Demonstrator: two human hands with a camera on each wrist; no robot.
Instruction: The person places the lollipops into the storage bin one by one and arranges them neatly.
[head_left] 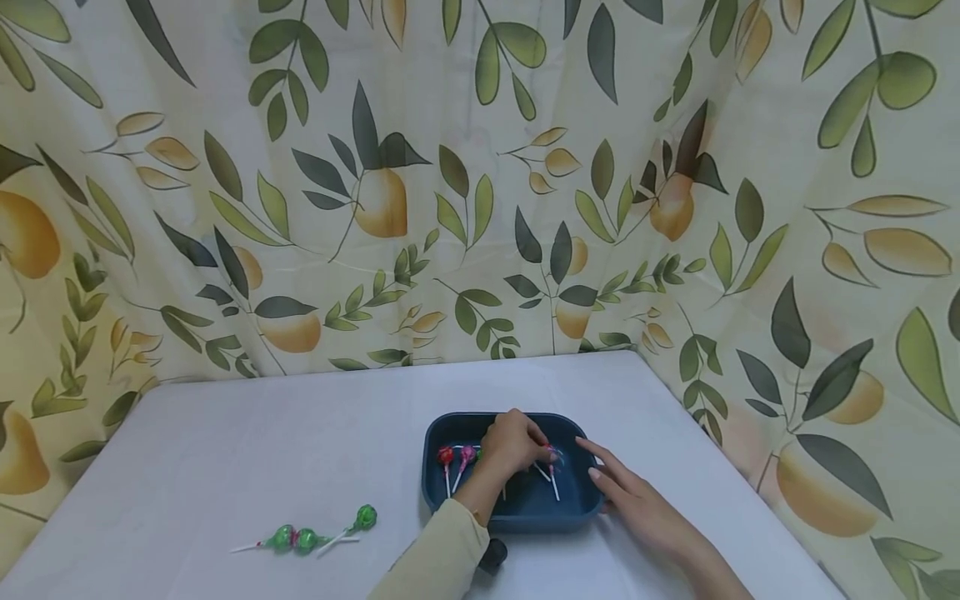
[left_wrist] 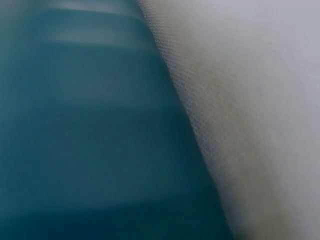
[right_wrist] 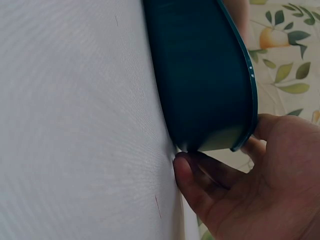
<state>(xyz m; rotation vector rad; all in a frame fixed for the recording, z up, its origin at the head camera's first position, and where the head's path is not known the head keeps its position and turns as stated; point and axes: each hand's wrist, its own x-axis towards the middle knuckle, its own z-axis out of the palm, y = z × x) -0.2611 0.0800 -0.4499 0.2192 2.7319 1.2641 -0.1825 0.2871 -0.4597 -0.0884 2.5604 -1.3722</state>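
A dark blue tray (head_left: pixel 525 523) holds wrapped lollipops, among them a red lollipop (head_left: pixel 446 456) and a pink lollipop (head_left: pixel 468 452) on its left side. My left hand (head_left: pixel 512 442) reaches over the near rim into it. Its fingers pinch at a pinkish-red lollipop (head_left: pixel 552 471) whose white stick points toward me; the hand covers part of the lollipops. At the tray's right end, my right hand (head_left: pixel 633 500) holds the rim. In the right wrist view the right hand (right_wrist: pixel 280 175) has a finger at the rim and others low by the base of the tray (right_wrist: pixel 205 75).
Left of the tray, several green lollipops lie on the white tablecloth (head_left: pixel 225 467), with one green lollipop (head_left: pixel 365 517) a little apart. A small black object (head_left: pixel 492 556) shows beside the left sleeve. A patterned curtain (head_left: pixel 480 208) hangs behind the table.
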